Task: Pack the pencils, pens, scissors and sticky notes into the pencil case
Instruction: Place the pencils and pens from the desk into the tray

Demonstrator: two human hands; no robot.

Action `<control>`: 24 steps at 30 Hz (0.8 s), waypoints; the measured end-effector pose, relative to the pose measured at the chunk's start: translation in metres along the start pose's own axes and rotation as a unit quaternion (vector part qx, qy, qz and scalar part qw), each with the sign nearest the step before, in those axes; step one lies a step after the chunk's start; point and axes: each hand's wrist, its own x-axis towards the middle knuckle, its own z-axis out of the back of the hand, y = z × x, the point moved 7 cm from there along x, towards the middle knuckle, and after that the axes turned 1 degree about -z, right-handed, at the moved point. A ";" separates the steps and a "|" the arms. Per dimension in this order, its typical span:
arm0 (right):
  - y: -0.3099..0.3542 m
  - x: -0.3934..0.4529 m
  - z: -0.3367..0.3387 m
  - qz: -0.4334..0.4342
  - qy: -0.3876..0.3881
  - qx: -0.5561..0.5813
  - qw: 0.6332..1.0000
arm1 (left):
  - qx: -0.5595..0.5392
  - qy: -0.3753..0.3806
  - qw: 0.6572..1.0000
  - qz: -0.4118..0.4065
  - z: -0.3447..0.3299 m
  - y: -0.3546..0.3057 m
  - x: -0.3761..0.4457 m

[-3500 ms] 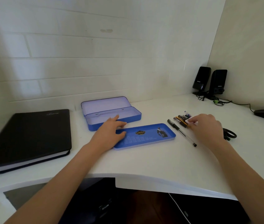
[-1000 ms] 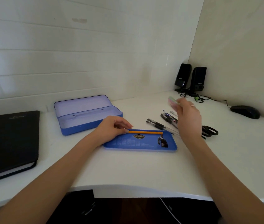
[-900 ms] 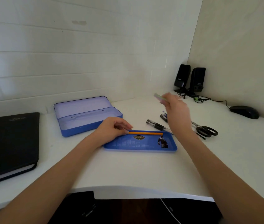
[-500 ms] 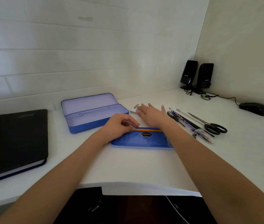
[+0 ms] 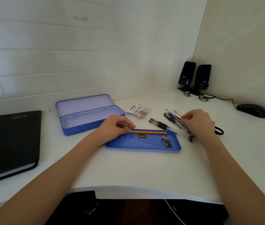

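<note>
The blue pencil case (image 5: 89,114) lies open at the back of the white desk. In front of it sits its blue tray insert (image 5: 143,143), with an orange pencil (image 5: 148,132) along the far edge. My left hand (image 5: 115,125) pinches the pencil's left end. Several pens (image 5: 165,125) lie in a loose bunch right of the tray. My right hand (image 5: 196,122) hovers over them, fingertips pinched on a patterned pen (image 5: 174,116) that rests on the desk. It hides the scissors except one black handle loop (image 5: 219,132). A small pale packet of notes (image 5: 139,110) lies behind the tray.
A black notebook (image 5: 10,143) fills the left of the desk. Two black speakers (image 5: 195,77) with cables stand in the back right corner, and a black mouse (image 5: 252,110) lies at the far right. The desk's curved front edge (image 5: 128,190) runs below my arms.
My right hand set the small packet down behind the tray, then swung back right onto the pens. My left hand stayed on the pencil's end.
</note>
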 end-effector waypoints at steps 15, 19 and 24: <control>0.014 -0.012 -0.014 -0.018 0.062 0.011 0.998 | -0.016 0.015 1.000 -0.003 -0.001 -0.002 0.000; 0.033 -0.017 -0.005 0.060 -0.001 0.102 0.993 | -0.024 0.021 0.999 0.000 -0.001 0.000 0.000; 0.066 -0.036 -0.001 0.183 0.097 0.224 0.952 | -0.075 0.039 0.996 0.015 0.006 0.007 -0.001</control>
